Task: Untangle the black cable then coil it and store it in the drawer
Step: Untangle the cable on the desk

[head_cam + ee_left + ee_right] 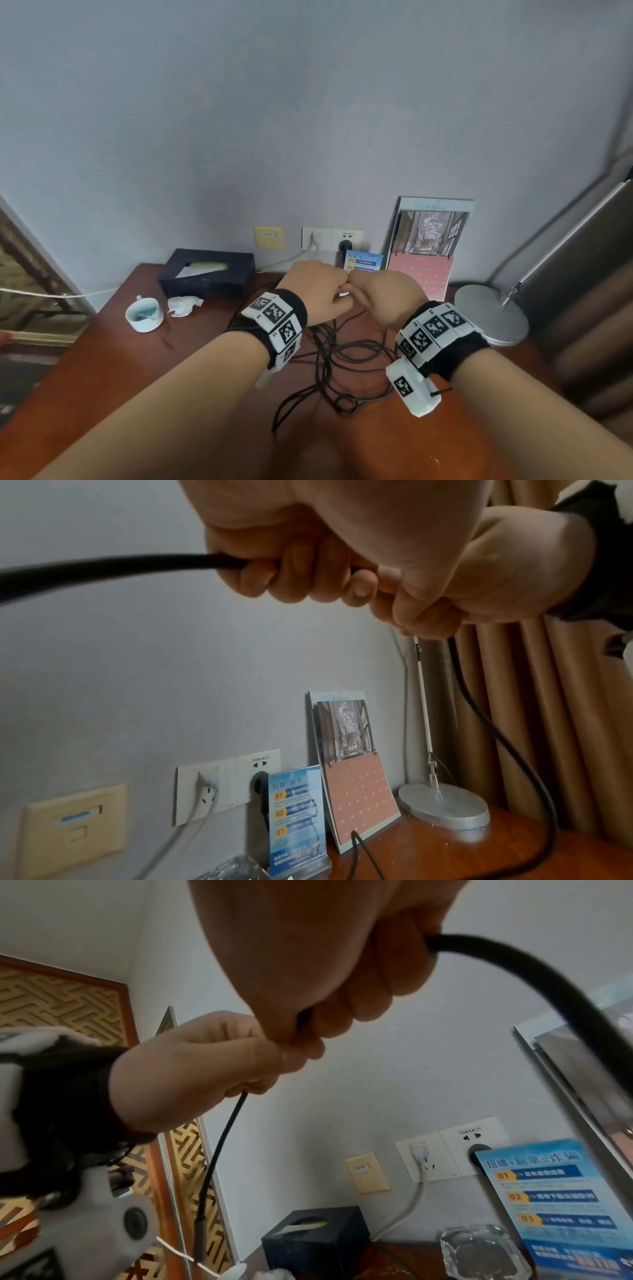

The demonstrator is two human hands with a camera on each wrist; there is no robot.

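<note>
A thin black cable (pixel 346 359) lies in tangled loops on the reddish-brown tabletop (pixel 113 370), under my wrists. My left hand (pixel 317 289) and right hand (pixel 380 294) meet knuckle to knuckle above it, each fisted round a stretch of the cable. In the left wrist view the cable (pixel 120 566) runs out of my left hand's (pixel 294 569) curled fingers to the left, and another strand drops from my right hand (pixel 445 601). In the right wrist view the cable (pixel 548 993) leaves my right hand (pixel 329 996) and a strand hangs below my left hand (pixel 205 1066). No drawer shows.
A dark tissue box (pixel 207 272), a white cup (pixel 144 313) and a crumpled tissue (pixel 183 305) sit at the left. Wall sockets (pixel 330 238), a blue leaflet stand (pixel 363 261), a calendar (pixel 426 246) and a lamp base (pixel 489 313) line the back and right. A glass ashtray (pixel 479 1253) stands near the leaflet.
</note>
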